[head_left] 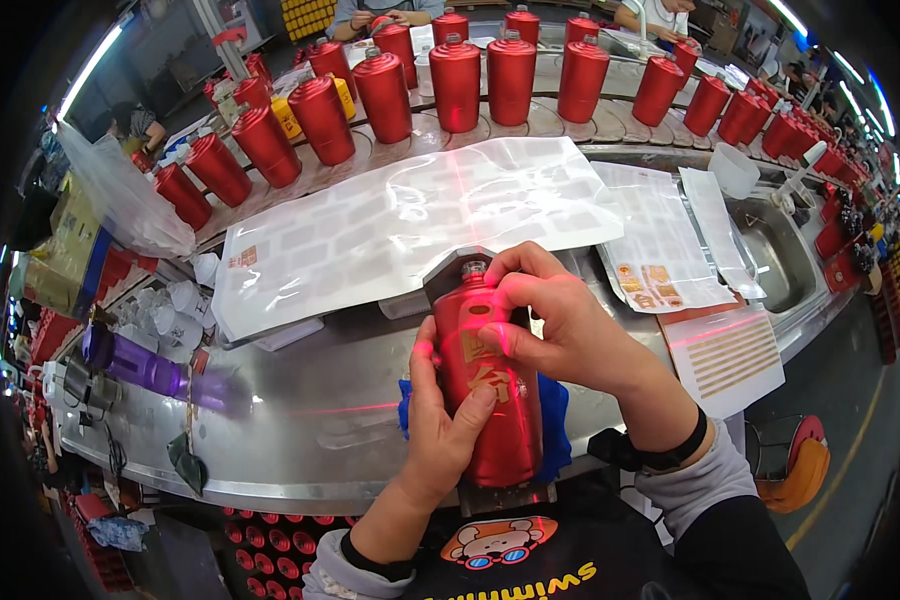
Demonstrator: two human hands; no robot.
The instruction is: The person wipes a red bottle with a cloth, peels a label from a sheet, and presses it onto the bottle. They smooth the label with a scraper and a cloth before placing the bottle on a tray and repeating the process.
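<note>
A red bottle (505,445) with a short clear neck lies tilted in front of me, its neck pointing away. Gold characters and a small oval mark run down its face. My left hand (435,430) is wrapped round its left side, thumb across the front. At the upper right of the bottle, my right hand (565,320) has its fingers bent and pressed together against the shoulder and face. Whatever small thing they may pinch is hidden. Beneath the bottle sits a blue cloth (555,425), and a dark angular holder (440,275) shows behind the neck. Red laser lines cross the bottle and my fingers.
A large, mostly bare white decal sheet (370,215) covers the counter beyond the bottle. Smaller sheets with gold decals (655,285) lie right, before a sink (785,265). Behind, red bottles (510,80) line a conveyor (420,125). A purple tube (140,360) lies left. Other people work opposite.
</note>
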